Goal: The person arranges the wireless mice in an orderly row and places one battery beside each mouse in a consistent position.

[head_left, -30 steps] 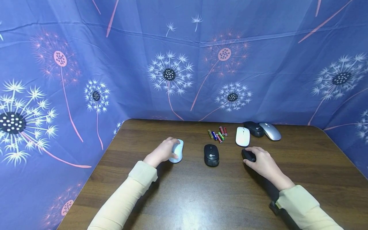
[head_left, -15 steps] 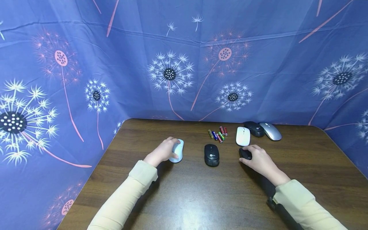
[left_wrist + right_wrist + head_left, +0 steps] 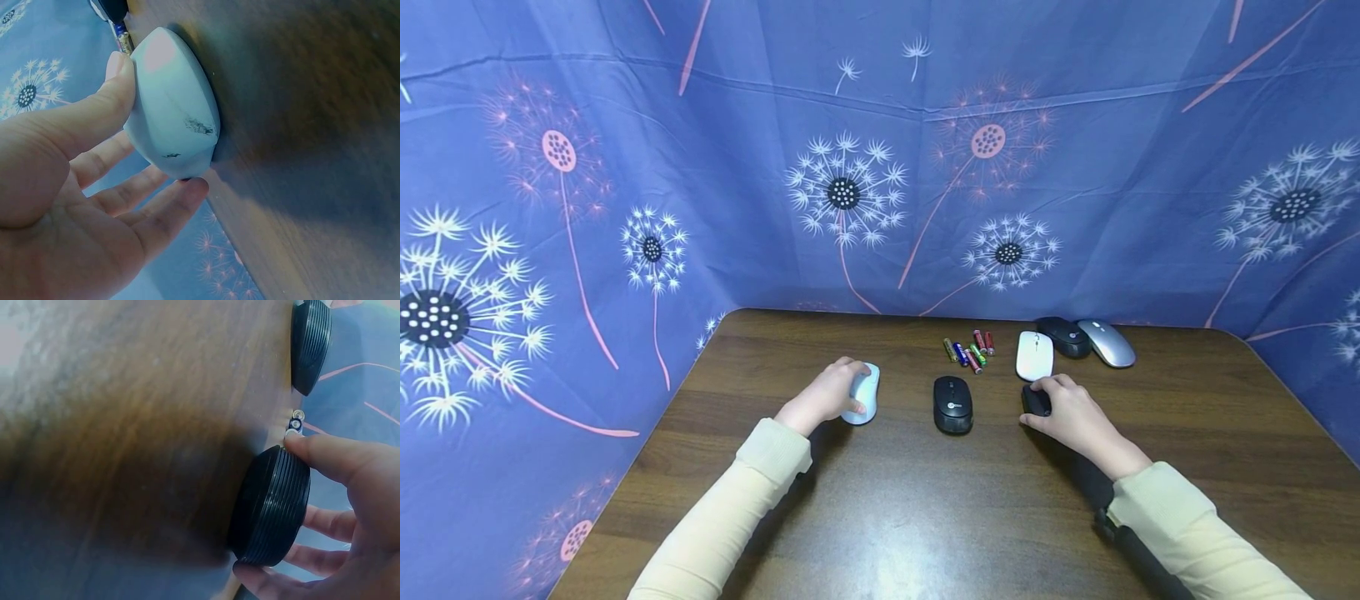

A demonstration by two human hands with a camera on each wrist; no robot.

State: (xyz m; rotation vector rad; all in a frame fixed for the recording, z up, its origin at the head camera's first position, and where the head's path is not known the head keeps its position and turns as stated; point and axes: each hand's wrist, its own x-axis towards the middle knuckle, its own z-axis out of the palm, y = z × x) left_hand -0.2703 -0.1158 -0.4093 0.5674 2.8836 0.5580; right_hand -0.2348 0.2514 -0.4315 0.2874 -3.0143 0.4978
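On the left of the table, my left hand (image 3: 833,390) grips a pale blue computer mouse (image 3: 865,395) by its sides. The left wrist view has the thumb on one side of this mouse (image 3: 172,103) and fingers curled at the other, with dark smudges on its shell. To the right, my right hand (image 3: 1075,415) holds a black mouse (image 3: 1036,401) between thumb and fingers; ridged lines run along its side (image 3: 278,509) in the right wrist view. A second black mouse (image 3: 952,405) lies on the table between both hands.
Several small batteries (image 3: 970,351) lie in a loose group behind the middle black mouse. A white mouse (image 3: 1034,356), another black mouse (image 3: 1064,337) and a silver mouse (image 3: 1106,342) sit at the back right. Blue dandelion-print cloth (image 3: 880,250) hangs behind the wooden table (image 3: 880,533).
My right hand has slid the black mouse a short way left, to just in front of the white mouse. The left hand and its mouse stay in place.
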